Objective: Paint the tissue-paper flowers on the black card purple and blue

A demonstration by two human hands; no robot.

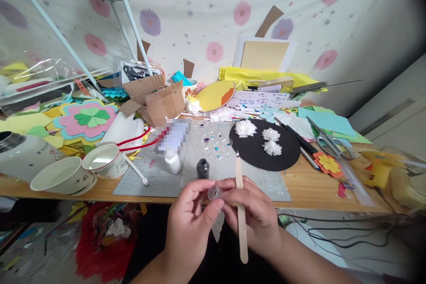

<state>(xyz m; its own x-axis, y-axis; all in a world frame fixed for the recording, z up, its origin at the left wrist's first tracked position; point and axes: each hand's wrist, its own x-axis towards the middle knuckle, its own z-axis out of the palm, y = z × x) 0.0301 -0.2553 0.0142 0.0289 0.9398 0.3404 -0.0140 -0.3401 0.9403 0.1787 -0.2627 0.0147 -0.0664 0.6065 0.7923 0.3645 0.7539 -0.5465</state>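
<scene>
A small translucent cap [215, 192] is pinched by the left hand [191, 215] and steadied by the right hand's [254, 213] fingertips. A wooden craft stick [243, 235] is clamped in the right fingers, its long axis laid fore and aft: the far tip is pointed past them toward a black disc [259, 157], the rounded end back toward the body.

Soft, fairly bright light covers the curtain [193, 17] across the upper frame; below the table [103, 191], it is dimmer. The left hand [189, 222] and right hand [254, 213], low centre, look fairly sharp. Clear plastic [36, 69] at left catches glare. Wide-angle stretching and blur affect the glue gun [379, 166] at right, black fills the upper right corner, and mosaic blocks [175, 137] obscure a patch left of centre.
</scene>
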